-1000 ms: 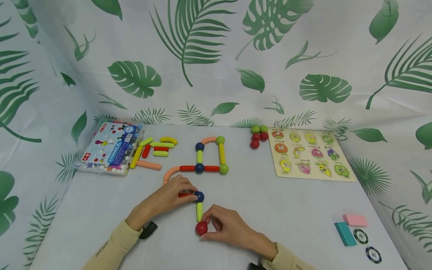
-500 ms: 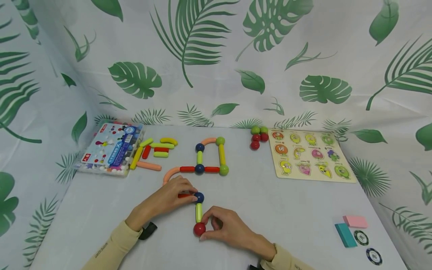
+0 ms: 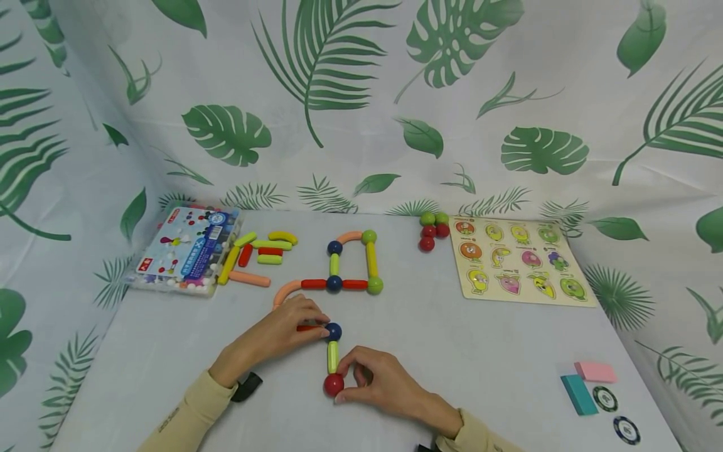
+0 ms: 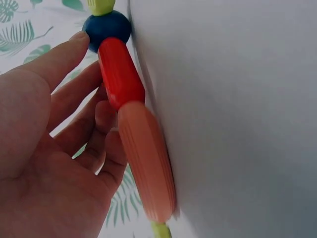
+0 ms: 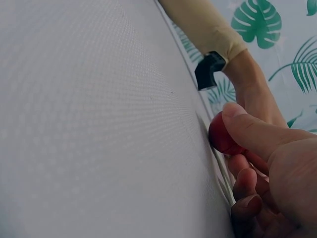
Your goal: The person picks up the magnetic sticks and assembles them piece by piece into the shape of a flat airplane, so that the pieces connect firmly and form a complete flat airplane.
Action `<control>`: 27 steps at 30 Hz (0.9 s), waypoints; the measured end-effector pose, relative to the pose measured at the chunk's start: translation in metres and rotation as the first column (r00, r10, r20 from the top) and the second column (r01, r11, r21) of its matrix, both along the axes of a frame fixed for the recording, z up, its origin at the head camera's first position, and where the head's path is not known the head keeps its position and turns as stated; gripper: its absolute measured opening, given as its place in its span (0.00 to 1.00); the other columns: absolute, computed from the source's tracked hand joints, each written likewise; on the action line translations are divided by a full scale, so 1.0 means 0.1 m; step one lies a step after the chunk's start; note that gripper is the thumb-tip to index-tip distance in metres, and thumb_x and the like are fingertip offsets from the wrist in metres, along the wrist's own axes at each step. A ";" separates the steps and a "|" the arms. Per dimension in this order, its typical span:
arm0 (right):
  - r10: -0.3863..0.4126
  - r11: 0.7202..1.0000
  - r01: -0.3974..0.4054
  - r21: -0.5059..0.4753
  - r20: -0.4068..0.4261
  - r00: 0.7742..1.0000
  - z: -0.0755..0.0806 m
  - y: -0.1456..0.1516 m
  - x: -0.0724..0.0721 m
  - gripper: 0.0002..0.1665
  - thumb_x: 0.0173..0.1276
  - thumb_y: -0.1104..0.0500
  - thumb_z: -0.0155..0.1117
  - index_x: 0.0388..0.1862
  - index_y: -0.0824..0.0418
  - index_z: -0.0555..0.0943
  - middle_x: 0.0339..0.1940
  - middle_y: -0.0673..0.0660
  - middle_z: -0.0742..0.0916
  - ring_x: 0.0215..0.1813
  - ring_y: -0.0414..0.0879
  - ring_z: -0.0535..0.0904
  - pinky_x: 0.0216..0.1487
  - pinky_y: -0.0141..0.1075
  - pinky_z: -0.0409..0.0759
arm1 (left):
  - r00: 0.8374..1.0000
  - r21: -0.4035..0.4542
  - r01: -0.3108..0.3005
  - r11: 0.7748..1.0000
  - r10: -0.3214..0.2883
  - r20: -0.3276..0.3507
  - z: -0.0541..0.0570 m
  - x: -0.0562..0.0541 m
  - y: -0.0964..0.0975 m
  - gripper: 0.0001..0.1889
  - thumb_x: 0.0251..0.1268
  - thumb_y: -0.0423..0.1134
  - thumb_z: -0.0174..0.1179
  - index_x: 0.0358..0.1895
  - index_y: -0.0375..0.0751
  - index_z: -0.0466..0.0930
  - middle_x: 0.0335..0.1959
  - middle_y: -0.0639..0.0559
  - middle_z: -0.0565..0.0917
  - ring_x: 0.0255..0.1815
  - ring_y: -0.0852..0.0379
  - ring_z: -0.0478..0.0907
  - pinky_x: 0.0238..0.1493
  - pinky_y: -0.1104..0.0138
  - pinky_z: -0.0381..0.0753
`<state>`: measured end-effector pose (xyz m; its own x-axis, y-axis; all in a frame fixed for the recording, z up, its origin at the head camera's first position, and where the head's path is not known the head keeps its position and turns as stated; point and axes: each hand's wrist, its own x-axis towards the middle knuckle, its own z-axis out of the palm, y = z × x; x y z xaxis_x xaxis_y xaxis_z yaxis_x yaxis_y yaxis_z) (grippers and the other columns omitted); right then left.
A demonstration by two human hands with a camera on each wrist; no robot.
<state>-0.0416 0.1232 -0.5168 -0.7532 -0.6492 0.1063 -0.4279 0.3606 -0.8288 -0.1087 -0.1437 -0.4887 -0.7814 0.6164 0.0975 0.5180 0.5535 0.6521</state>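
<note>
Backing the white table (image 3: 469, 358), leaf-printed cloth (image 3: 361, 138); right hand (image 3: 384, 382) pinches red ball (image 3: 332, 385).

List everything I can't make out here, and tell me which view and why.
Head view: the near end of the curved peach rod, covered by the left hand.
Head view: the fine print on the storage box label, too small.
Head view: the markings on the poker chips, too small.
Left wrist view: the full shape of the lower lime piece, cut by the bottom edge.
Right wrist view: part of the red ball, behind the right hand.
</note>
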 end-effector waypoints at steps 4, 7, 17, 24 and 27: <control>-0.001 1.000 0.001 0.003 0.018 1.000 0.01 0.00 0.00 0.21 0.59 0.42 0.77 0.48 0.43 0.80 0.30 0.46 0.81 0.28 0.33 0.72 0.29 0.24 0.72 | 0.999 0.000 -0.037 0.999 0.037 0.002 0.03 -0.02 -0.06 0.13 0.68 0.48 0.67 0.50 0.49 0.89 0.44 0.62 0.86 0.50 0.64 0.77 0.55 0.62 0.79; -0.002 1.000 0.002 0.007 0.035 0.999 0.01 0.01 0.00 0.21 0.59 0.42 0.77 0.48 0.42 0.80 0.30 0.46 0.81 0.28 0.33 0.72 0.29 0.24 0.72 | 0.997 -0.003 -0.081 0.997 0.081 0.018 0.06 -0.05 -0.12 0.13 0.68 0.47 0.67 0.50 0.48 0.89 0.44 0.62 0.86 0.51 0.63 0.77 0.58 0.60 0.80; -0.018 0.999 0.015 0.039 0.092 0.996 0.03 0.01 0.00 0.21 0.58 0.41 0.77 0.49 0.39 0.81 0.30 0.47 0.82 0.30 0.32 0.72 0.30 0.24 0.72 | 0.956 0.039 -0.291 0.956 0.292 -0.028 0.11 -0.18 -0.50 0.12 0.70 0.42 0.66 0.52 0.46 0.88 0.44 0.58 0.85 0.49 0.56 0.77 0.52 0.56 0.81; -0.020 0.999 0.016 0.048 0.092 0.996 0.03 0.00 0.00 0.21 0.59 0.40 0.76 0.49 0.38 0.81 0.31 0.46 0.82 0.30 0.31 0.72 0.30 0.24 0.72 | 0.898 0.054 -0.424 0.904 0.428 -0.104 0.06 -0.33 -0.82 0.12 0.71 0.40 0.64 0.51 0.39 0.87 0.46 0.47 0.87 0.49 0.50 0.79 0.51 0.51 0.81; -0.017 0.999 0.013 0.042 0.085 0.996 0.03 0.00 0.00 0.21 0.59 0.40 0.76 0.49 0.38 0.81 0.31 0.46 0.82 0.30 0.32 0.72 0.30 0.24 0.72 | 0.870 0.069 -0.476 0.877 0.481 -0.110 0.07 -0.39 -0.93 0.12 0.72 0.39 0.63 0.52 0.37 0.87 0.45 0.45 0.86 0.47 0.48 0.76 0.47 0.53 0.79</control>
<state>-0.0419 0.1231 -0.5140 -0.7682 -0.6401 0.0143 -0.3505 0.4017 -0.8461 -0.1477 -0.2365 -0.4821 -0.9604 0.1640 0.2254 0.2719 0.7295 0.6277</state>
